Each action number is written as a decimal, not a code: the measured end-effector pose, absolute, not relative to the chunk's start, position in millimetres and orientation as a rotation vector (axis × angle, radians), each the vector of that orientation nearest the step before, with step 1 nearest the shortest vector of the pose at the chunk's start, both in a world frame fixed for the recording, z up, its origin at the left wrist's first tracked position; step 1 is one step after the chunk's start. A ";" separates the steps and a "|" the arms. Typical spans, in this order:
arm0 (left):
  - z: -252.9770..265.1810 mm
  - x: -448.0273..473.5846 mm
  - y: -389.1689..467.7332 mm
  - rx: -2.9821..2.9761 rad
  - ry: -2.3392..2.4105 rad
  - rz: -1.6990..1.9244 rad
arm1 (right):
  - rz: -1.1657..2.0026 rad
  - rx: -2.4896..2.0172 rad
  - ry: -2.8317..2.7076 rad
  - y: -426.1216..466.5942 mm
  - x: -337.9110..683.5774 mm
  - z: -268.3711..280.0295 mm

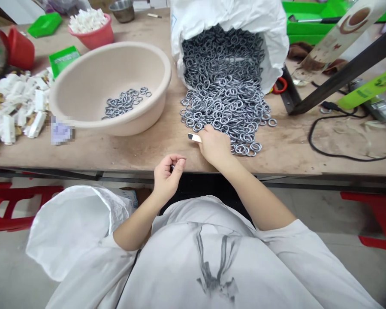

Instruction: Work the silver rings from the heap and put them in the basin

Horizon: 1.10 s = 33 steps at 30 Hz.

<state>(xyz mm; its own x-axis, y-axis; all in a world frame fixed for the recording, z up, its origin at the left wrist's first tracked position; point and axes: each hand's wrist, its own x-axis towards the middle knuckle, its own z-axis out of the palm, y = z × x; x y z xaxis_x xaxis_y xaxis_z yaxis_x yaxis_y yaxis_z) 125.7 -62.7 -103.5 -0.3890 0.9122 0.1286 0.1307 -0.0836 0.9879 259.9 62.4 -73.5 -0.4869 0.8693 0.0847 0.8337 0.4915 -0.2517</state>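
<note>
Just over the table's front edge, my left hand (167, 174) is closed, thumb against curled fingers. A bit of a grey ring (172, 168) shows inside it, mostly hidden by the fingers. My right hand (215, 146) grips a small flat white blade-like tool with a dark slanted tip (194, 137), which points left. This hand rests at the near left side of a heap of grey rings (225, 105). The heap spills from a white sack (278, 47) lying open toward me. To the left, a large beige basin (144, 124) holds a smaller batch of the same rings (125, 103).
White plastic parts (9, 107) are piled at the far left, near a red bowl (96, 39) of white pieces. A dark metal bar (344, 68) slants up at the right, above a black cable (312, 137). An open white bag (70, 227) stands below the table.
</note>
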 end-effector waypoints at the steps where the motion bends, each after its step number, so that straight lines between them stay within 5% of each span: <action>1: -99.2 124.3 -59.1 1.203 1.561 1.521 | 0.348 -1.432 -2.499 61.5 262.1 -72.9; 6: -87.3 121.8 -44.3 1.409 1.572 1.391 | 1.258 -1.044 -2.099 39.5 279.6 -70.6; 9: -86.7 130.0 -40.4 1.388 1.457 1.379 | 1.490 -0.853 -1.834 22.1 285.2 -70.7; 20: -73.5 158.4 -52.0 0.777 0.969 1.332 | 1.264 -0.820 -1.714 9.8 293.3 -71.5; 27: -71.1 156.9 -49.4 0.701 0.945 1.376 | 0.800 -0.710 -2.096 -5.8 303.8 -63.4; 33: -77.3 152.9 -54.3 0.782 0.860 1.288 | 0.888 -0.868 -2.155 3.3 305.5 -70.9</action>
